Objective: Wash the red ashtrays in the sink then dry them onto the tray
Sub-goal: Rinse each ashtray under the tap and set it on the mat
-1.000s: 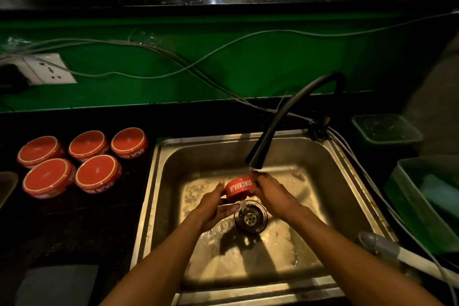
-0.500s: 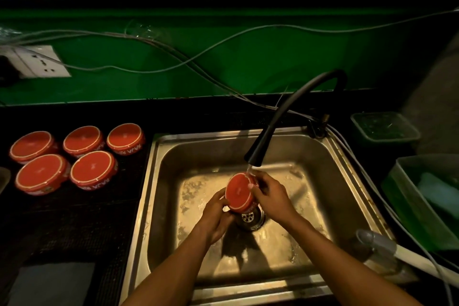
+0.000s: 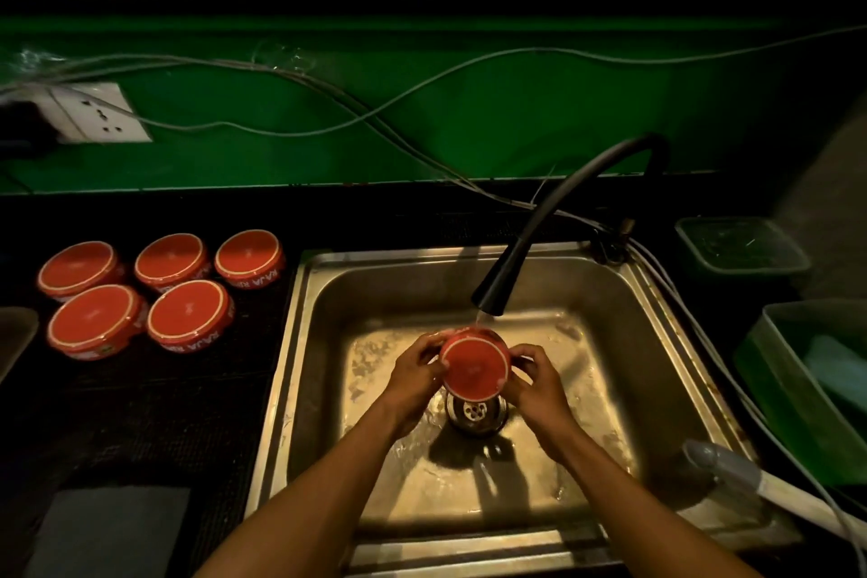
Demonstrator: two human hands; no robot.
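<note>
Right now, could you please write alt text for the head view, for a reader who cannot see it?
Both hands, left and right, hold a red ashtray under the running tap above the steel sink. Five more red ashtrays sit upside down on the dark counter to the left. Green tubs stand on the right.

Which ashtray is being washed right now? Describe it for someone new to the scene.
Find the steel sink. Under its black tap, above the drain, both hands grip one red ashtray. The five others sit on the counter to the left, untouched.
</note>
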